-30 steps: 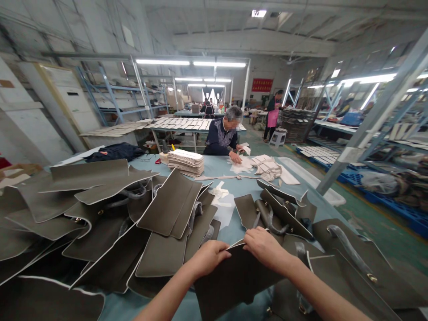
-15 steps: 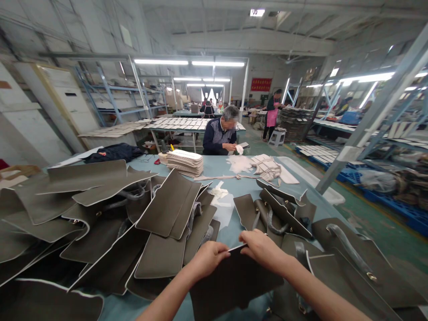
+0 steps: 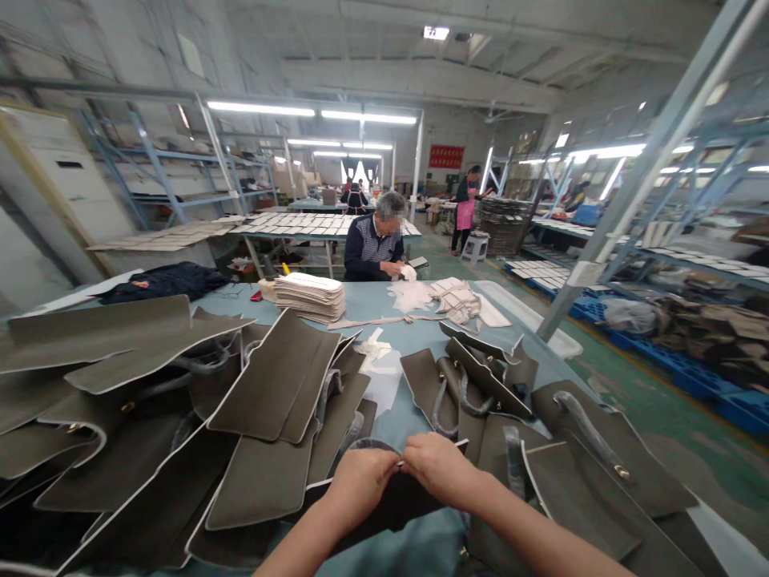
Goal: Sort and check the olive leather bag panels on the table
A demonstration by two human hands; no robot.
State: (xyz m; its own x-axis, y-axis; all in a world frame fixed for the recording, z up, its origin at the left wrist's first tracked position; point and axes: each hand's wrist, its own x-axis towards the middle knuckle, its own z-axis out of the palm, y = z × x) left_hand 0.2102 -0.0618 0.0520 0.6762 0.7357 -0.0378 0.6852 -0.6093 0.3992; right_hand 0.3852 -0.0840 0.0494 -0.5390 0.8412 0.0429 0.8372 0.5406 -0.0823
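My left hand (image 3: 365,479) and my right hand (image 3: 441,471) meet fingertip to fingertip at the upper edge of a dark olive bag panel (image 3: 393,506). Both are closed in a pinch on that edge, and the panel hangs below them, partly covered by my forearms. Just behind my left hand a plastic-wrapped handle (image 3: 368,442) arches up. Left of my hands lies a heap of olive bag pieces (image 3: 279,377) with pale edges. On the right are more bag pieces (image 3: 580,485), with a wrapped handle (image 3: 592,429) and gold-coloured fittings.
A stack of beige pieces (image 3: 309,296) stands at the table's far side, near scraps of pale material (image 3: 414,296). Opposite me a person (image 3: 376,240) sits handling something white. A metal post (image 3: 577,280) rises at the right edge of the blue-green table (image 3: 420,549).
My hands have drawn together along the panel's edge, and the panel has tilted, showing less of its face. A handle now shows behind it. The view has turned slightly right.
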